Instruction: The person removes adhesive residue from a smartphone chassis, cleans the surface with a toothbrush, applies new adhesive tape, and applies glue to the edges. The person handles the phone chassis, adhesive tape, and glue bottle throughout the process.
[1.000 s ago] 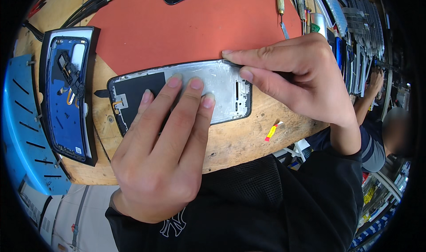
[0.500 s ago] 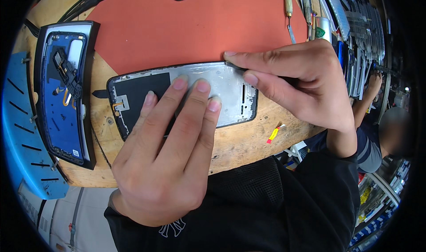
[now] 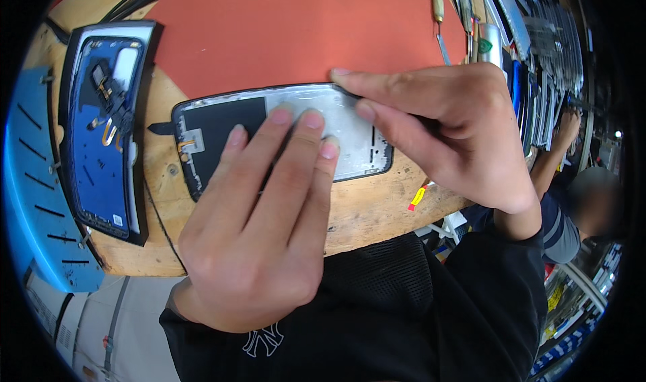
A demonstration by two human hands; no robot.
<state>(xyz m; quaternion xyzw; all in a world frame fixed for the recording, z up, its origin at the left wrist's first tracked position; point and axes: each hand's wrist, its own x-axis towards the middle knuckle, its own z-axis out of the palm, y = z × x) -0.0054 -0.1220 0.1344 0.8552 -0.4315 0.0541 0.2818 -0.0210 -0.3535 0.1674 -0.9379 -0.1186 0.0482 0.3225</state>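
Note:
A phone screen assembly (image 3: 225, 129) lies face down, its back part black and part silver, with a thin black rim. My left hand (image 3: 259, 207) is spread over it, fingertips resting on the middle. At the far edge, right of centre, my right hand (image 3: 451, 129) pinches a thin dark prying piece (image 3: 350, 94) between thumb and forefinger. Most of that piece is hidden by the fingers. Out from under the assembly's left end pokes a flat black pointed strip (image 3: 160, 128).
An orange-red mat (image 3: 256, 39) covers the far bench. At left stands a black-edged box (image 3: 151, 65) holding a blue phone back cover (image 3: 94, 160) with loose parts. Slender hand tools (image 3: 439, 12) lie far right; a yellow-red tag (image 3: 418, 197) is nearer. Another person (image 3: 562, 214) sits at right.
The assembly, the box and the bench appear shifted slightly in view. My right fingertips have slid a little left along the far rim; my left hand stays on the assembly.

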